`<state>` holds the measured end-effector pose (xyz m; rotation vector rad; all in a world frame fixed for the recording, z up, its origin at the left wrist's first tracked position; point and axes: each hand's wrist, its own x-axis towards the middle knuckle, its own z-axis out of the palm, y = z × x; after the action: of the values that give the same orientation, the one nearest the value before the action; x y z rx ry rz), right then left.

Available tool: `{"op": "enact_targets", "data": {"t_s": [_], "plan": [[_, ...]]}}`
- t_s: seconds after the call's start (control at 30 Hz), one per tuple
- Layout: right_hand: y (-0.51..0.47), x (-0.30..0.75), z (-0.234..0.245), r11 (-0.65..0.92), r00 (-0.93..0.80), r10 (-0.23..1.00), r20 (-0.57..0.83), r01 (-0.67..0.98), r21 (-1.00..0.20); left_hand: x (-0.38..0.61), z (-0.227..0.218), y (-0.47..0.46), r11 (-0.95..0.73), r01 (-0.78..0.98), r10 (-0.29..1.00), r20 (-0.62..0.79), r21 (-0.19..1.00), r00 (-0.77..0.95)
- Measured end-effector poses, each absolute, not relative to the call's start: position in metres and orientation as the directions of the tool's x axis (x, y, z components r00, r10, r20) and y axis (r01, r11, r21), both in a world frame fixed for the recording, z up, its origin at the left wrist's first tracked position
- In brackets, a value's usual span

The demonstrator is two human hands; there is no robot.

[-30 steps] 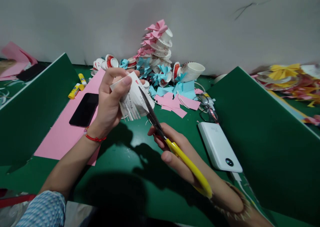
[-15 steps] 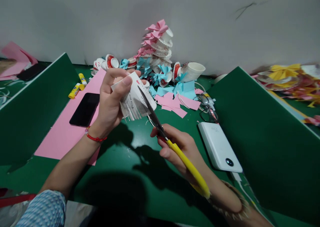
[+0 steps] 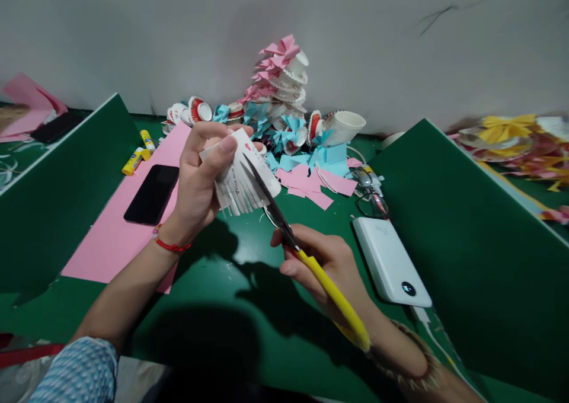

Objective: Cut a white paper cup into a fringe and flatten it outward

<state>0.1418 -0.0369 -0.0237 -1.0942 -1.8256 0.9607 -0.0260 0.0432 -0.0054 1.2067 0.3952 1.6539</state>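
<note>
My left hand point(image 3: 199, 181) is closed round a white paper cup point(image 3: 242, 178) held above the green table, its wall cut into several hanging strips. My right hand point(image 3: 324, 266) grips yellow-handled scissors point(image 3: 306, 255), whose dark blades reach up into the cup's wall beside the cut strips. A red cord bracelet circles my left wrist.
A pink sheet point(image 3: 111, 231) with a black phone point(image 3: 151, 194) lies at left, glue sticks point(image 3: 137, 153) behind it. A white power bank point(image 3: 391, 262) and glasses point(image 3: 368, 192) lie at right. Finished cup-and-paper crafts point(image 3: 280, 95) pile against the wall. Green dividers point(image 3: 471, 237) stand on both sides.
My right hand has closed the scissor handles and pushed the blades a little further up into the cup. My left hand and the cup have hardly moved.
</note>
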Motion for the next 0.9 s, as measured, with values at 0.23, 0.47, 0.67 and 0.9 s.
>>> {"op": "enact_targets", "data": {"t_s": [0.23, 0.47, 0.67, 0.9], "plan": [[-0.0373, 0.1409, -0.0219, 0.397, -0.305, 0.905, 0.297, 0.349, -0.849, -0.0251, -0.0038, 0.0415, -0.410, -0.527, 0.879, 0.476, 0.745, -0.011], [-0.0377, 0.1398, -0.0230, 0.415, -0.292, 0.901, 0.321, 0.364, -0.834, -0.0249, -0.0050, 0.0442, -0.426, -0.526, 0.869, 0.494, 0.736, -0.012], [-0.0385, 0.1403, -0.0215, 0.418, -0.291, 0.900, 0.324, 0.367, -0.831, -0.0239, -0.0048, 0.0440, -0.425, -0.530, 0.870, 0.492, 0.734, -0.016], [-0.0385, 0.1395, -0.0228, 0.422, -0.293, 0.899, 0.325, 0.379, -0.824, -0.0248, -0.0040, 0.0435, -0.398, -0.515, 0.890, 0.455, 0.759, -0.018]]}}
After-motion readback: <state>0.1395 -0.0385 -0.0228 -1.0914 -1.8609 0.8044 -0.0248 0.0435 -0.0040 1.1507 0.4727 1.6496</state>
